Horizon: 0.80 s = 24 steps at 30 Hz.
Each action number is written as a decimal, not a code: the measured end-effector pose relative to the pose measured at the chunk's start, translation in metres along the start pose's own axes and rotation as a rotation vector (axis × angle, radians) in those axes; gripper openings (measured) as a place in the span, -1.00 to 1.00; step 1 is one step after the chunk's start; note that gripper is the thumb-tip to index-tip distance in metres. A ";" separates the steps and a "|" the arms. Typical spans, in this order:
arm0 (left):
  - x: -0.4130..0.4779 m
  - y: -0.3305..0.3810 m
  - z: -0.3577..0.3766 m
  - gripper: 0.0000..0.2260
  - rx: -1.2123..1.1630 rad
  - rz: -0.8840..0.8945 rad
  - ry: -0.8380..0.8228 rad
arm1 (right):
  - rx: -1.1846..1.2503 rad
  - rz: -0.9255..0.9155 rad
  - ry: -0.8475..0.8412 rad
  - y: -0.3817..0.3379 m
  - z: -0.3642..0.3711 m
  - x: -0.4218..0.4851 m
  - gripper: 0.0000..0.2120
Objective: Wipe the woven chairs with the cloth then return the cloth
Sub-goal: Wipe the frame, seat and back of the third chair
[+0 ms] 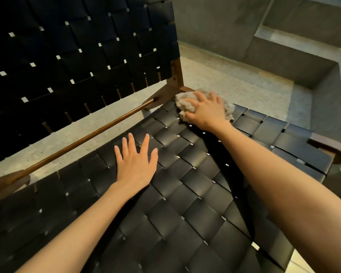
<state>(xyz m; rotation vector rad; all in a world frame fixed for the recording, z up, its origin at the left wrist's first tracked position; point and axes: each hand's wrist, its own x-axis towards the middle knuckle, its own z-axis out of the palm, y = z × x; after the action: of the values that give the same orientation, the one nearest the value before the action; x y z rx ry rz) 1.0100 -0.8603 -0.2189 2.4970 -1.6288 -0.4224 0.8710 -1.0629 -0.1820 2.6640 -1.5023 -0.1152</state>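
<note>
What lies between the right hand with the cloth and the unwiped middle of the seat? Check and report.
Nothing visible blocks it. The right hand presses the cloth at the seat's far corner. The left hand rests flat on the weave, off to the left.

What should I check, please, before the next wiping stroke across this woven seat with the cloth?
1. Cloth in hand: the right hand presses on the bunched grey cloth, fingers curled over it. Ok.
2. Cloth on the surface: it sits at the far right corner of the woven seat, by the wooden frame joint. Ok.
3. Stroke path: the left hand lies flat on the seat with fingers spread, in the way of a stroke toward it. Not ok.
4. Woven backrest wiped: cannot tell.
5. Cloth's clean side down: hidden, cannot tell.
</note>
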 end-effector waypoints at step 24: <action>-0.042 0.004 -0.007 -0.47 -0.034 0.052 -0.083 | 0.067 -0.074 -0.073 -0.001 -0.014 -0.096 -0.51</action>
<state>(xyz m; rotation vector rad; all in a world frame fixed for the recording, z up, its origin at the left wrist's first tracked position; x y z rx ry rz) 0.9931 -0.8234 -0.2040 2.4373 -1.6969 -0.5501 0.8240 -0.9792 -0.1661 2.7982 -1.4521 -0.1722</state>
